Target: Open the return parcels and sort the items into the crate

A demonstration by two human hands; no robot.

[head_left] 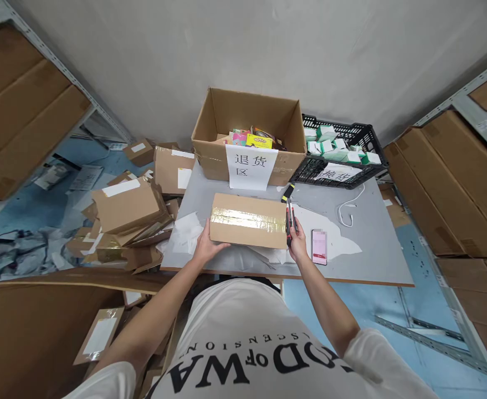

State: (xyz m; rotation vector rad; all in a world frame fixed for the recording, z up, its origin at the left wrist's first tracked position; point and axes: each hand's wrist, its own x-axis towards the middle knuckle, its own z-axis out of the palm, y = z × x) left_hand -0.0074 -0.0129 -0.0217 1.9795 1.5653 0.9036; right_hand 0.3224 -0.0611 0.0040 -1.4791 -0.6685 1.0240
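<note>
A brown cardboard box sealed with shiny clear tape is in front of me at the middle of the grey table. My left hand grips its left front corner, thumb along the front edge. My right hand is closed round a red and black utility knife, held upright against the box's right end. Just behind the knife lies a black and yellow tool; its kind is unclear. A phone with a lit pinkish screen lies to the right of my right hand.
Behind stand a large open carton with colourful packets and a black crate of green-white boxes. A white cable and torn paper lie on the table. Discarded boxes pile up at left; loaded shelves flank both sides.
</note>
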